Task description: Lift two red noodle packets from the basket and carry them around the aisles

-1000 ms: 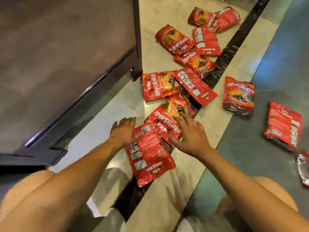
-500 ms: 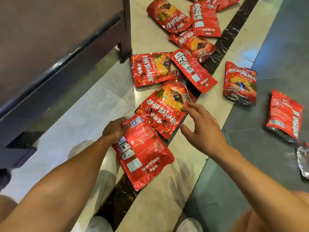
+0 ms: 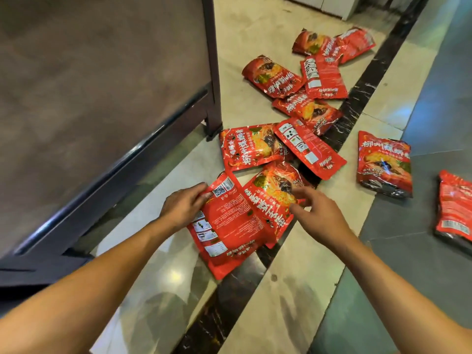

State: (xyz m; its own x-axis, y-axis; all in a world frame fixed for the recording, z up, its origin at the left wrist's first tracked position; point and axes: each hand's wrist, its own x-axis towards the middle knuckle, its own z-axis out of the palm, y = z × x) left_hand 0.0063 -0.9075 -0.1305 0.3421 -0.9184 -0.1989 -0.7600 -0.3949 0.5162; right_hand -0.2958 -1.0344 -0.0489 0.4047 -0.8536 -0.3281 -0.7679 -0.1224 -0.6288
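Note:
Red noodle packets lie scattered on a tiled floor. My left hand grips the top-left corner of a packet lying back side up, its QR code by my fingertips. That packet overlaps a face-up packet to its right. My right hand reaches to the face-up packet's right edge, index finger and thumb spread and touching it, with nothing gripped.
Several more red packets trail away toward the far right, with two apart on the grey floor. A dark cabinet with a leg stands on the left. A black marble strip crosses the floor diagonally.
My left hand went from lying flat beside the back-up packet to gripping its corner. My right hand drew back, then returned to the face-up packet's edge. The camera view shifted.

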